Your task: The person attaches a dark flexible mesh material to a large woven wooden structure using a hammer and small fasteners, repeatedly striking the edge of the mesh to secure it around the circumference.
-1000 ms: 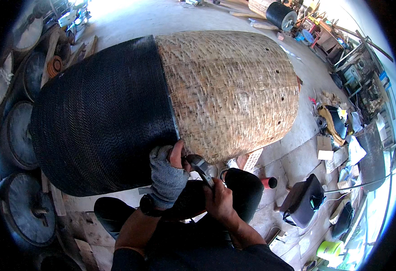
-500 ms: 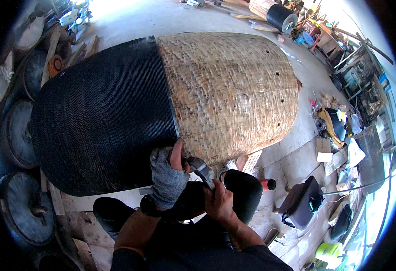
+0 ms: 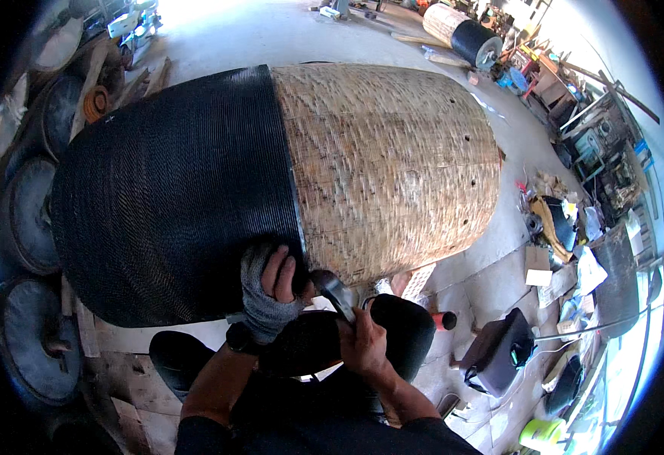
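A big wooden drum lies across in front of me. Its right part is bare, pitted wood (image 3: pixel 393 167); finely ridged black wrapping (image 3: pixel 173 197) covers the left part, ending at a narrow pale edge. My left hand (image 3: pixel 271 292), in a grey fingerless glove, is closed low against the wrapping near that edge. Whatever its curled fingers hold, if anything, is hidden. In my right hand (image 3: pixel 364 341) is a hammer (image 3: pixel 333 293), gripped by the handle. The hammer's metal head is just right of the left hand, by the drum's near underside.
Round metal discs (image 3: pixel 35 341) line the left side. To the right stand a dark padded box (image 3: pixel 499 353), a red cylinder (image 3: pixel 444 321) and a lime bucket (image 3: pixel 542 434). Clutter fills the right wall; another half-wrapped drum (image 3: pixel 474 42) lies at the far right.
My left hand has turned: the digit raised along the wrapping's edge is down, and the fingers now curl against the black surface. The hammer head has tilted slightly and shifted a little left.
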### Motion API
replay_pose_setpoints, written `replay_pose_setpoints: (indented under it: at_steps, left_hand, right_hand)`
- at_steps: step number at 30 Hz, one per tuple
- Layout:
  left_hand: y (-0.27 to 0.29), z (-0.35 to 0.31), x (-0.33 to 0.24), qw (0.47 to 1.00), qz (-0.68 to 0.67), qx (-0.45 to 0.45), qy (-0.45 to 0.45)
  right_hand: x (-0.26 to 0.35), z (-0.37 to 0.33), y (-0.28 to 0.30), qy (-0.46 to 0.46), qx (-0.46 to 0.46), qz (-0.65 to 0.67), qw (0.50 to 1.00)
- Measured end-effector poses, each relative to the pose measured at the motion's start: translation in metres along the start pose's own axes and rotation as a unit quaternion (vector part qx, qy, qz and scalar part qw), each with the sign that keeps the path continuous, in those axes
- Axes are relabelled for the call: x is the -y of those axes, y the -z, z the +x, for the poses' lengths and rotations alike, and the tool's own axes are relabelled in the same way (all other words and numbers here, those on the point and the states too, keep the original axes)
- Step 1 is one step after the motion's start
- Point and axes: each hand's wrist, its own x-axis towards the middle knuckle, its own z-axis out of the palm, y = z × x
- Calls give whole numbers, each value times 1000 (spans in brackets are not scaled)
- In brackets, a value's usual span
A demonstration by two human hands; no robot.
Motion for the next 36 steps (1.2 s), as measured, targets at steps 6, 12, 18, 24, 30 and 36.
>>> replay_pose_setpoints:
  at_steps: [6, 12, 18, 24, 30, 36]
  left_hand:
    - [-9, -5, 5, 1000, 9, 3, -10]
    - [-8, -5, 4, 1000, -14, 12, -2]
    - [-9, 0, 2, 1000, 6, 13, -4]
    - [-10, -6, 2, 999, -26, 27, 11]
    - [1, 0, -4, 998, -21, 51, 19]
    - [-1, 1, -3, 999, -22, 43, 12]
  right_hand:
    - [-16, 0, 0, -67, 28, 75, 995]
    - [-8, 0, 7, 79, -22, -38, 996]
    - [-4, 17, 1, -17, 25, -72, 997]
    - [5, 6, 20, 160, -61, -90, 981]
    - [-9, 16, 1, -37, 14, -45, 998]
    - [-8, -11, 17, 72, 41, -240, 967]
